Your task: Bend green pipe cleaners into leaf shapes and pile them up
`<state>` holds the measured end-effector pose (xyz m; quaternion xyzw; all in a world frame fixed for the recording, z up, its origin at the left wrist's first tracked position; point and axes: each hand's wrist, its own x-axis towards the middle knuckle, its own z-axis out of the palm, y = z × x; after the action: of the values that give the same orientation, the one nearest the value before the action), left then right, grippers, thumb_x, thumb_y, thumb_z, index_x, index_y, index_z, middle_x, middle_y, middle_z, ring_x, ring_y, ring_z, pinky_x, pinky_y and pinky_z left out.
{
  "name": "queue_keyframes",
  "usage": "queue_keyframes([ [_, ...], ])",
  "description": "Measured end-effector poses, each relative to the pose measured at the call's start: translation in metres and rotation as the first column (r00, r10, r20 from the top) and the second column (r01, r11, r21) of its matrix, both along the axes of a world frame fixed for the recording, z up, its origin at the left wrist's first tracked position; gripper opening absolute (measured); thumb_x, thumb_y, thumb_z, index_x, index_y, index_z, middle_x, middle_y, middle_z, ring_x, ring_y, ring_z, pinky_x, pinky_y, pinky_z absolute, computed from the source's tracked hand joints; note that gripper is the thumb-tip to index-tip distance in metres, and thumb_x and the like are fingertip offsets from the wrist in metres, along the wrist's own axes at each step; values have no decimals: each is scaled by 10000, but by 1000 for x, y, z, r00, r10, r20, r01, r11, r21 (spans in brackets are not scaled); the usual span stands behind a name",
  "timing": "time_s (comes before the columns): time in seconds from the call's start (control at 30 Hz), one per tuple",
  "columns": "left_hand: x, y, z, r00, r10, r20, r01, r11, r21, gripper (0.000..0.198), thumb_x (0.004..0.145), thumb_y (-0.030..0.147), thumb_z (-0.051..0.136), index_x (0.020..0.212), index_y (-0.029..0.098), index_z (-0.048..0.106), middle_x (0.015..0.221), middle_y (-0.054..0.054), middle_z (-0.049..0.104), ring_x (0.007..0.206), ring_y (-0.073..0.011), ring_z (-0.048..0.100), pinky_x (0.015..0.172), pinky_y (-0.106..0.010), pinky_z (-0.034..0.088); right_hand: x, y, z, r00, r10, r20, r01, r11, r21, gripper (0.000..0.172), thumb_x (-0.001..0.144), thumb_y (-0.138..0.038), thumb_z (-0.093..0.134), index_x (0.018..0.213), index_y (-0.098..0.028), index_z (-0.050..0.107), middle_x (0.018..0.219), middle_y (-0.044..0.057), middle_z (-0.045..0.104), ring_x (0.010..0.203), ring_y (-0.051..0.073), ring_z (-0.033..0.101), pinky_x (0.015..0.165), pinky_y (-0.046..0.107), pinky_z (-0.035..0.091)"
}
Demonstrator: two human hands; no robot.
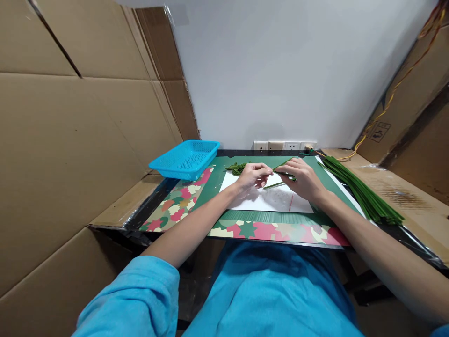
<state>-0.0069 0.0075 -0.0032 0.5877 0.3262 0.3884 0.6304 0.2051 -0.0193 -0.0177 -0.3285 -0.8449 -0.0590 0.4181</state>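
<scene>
Over the white paper [259, 202], both hands meet at a green pipe cleaner [285, 163]. My left hand [253, 177] pinches its near end between thumb and fingertips. My right hand [302, 179] is closed round it from the other side, with the stem slanting up past its fingers. Below the hands, a straight green stem [272, 185] shows above the paper, its right end hidden by my right hand; I cannot tell if that hand holds it too. Just beyond my left hand lies a small pile of bent green pieces [234, 168].
A blue plastic basket [189, 161] stands at the table's back left. A thick bundle of green pipe cleaners [363, 192] lies along the right side. Wall sockets [277, 146] line the back edge. Cardboard panels [87, 126] rise at left and right, with a yellow-red wire [389, 100] at right.
</scene>
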Motion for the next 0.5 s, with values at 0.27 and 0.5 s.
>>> queue_keyframes([
  [0.27,-4,2,0,999,-48,19,49,996,-73,210,739,289,811,751,125,681,590,15,559,434,-61,503,398,-202,274,2,-1,3,997,45,-63,-44,999,17,157,988,-285,654,1040,-297,802,969,80,746,914,262,601,797,439,540],
  [0.5,-4,5,-3,991,-129,25,130,989,-68,252,725,323,846,773,121,702,596,13,559,443,-63,507,400,-203,272,8,-7,3,998,-66,2,65,991,121,186,1015,-289,619,1112,-294,778,1003,89,759,926,271,602,833,463,502],
])
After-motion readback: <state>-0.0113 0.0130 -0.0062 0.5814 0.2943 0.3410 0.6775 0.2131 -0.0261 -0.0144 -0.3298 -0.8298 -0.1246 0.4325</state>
